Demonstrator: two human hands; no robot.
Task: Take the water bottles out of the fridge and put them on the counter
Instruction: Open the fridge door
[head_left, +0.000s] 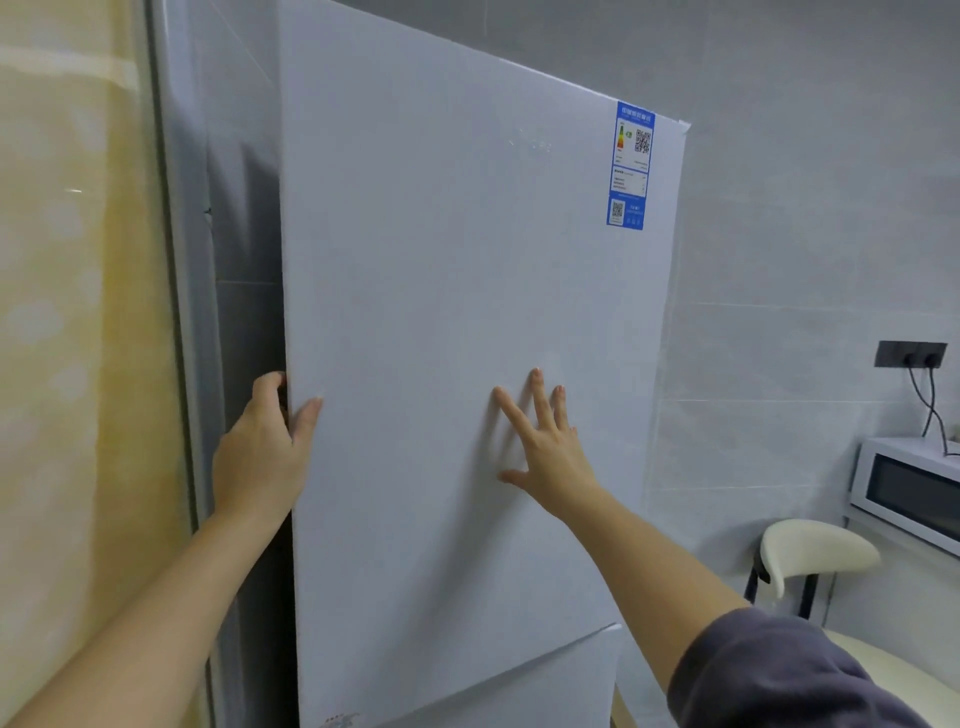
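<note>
Fridge door (441, 312), inside hidden, left hand (260, 452) grip curled round its edge, right hand (550, 457) spread flat

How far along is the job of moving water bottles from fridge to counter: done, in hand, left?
Done: nothing visible; no bottle shows. In hand: the left hand grips the left edge of the upper fridge door, which looks shut or barely cracked; the right hand lies flat on its front. Left: opening it, then moving every bottle.
</note>
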